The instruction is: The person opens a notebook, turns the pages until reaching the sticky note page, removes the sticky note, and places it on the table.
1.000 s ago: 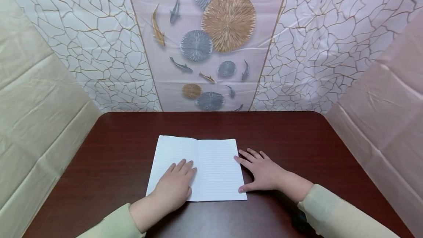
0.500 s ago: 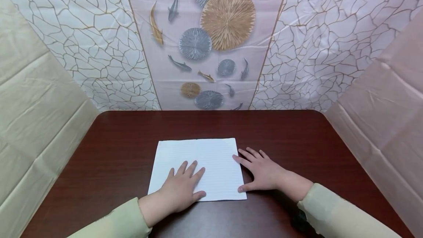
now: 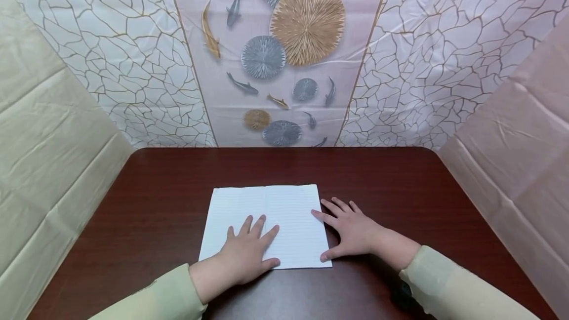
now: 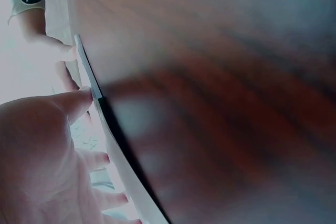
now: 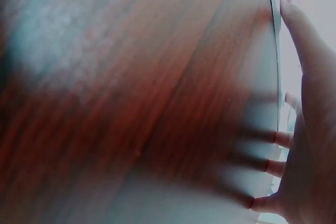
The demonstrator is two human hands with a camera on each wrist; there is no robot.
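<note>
On the dark wooden table (image 3: 155, 196), close to its near edge and about midway between the left and right edges, lies an open lined notebook (image 3: 284, 206) with both pages spread flat. The left hand (image 3: 246, 253) rests palm down on the near part of the left page, fingers straight and fanned out, their tips reaching toward the centre fold — it presses the paper and grips nothing. The thumb lies along the notebook's near edge; the left wrist view shows the same, with the thumb tip at the thin white edge of the pages where they meet the wood.

The right hand (image 3: 351, 228) lies flat at the notebook's right edge, mostly on the bare table. Its fingers are straight and spread, the forefinger and thumb touching the right page's outer edge, nothing held. In the right wrist view the thumb sits against the paper's edge — the other fingertips rest on the wood beside it.

Pale green sleeves (image 3: 449, 285) cover both forearms. Behind the table's far edge hangs a printed backdrop (image 3: 289, 48) with fish and round fan shapes, flanked by crackle-patterned sheets (image 3: 111, 58).
</note>
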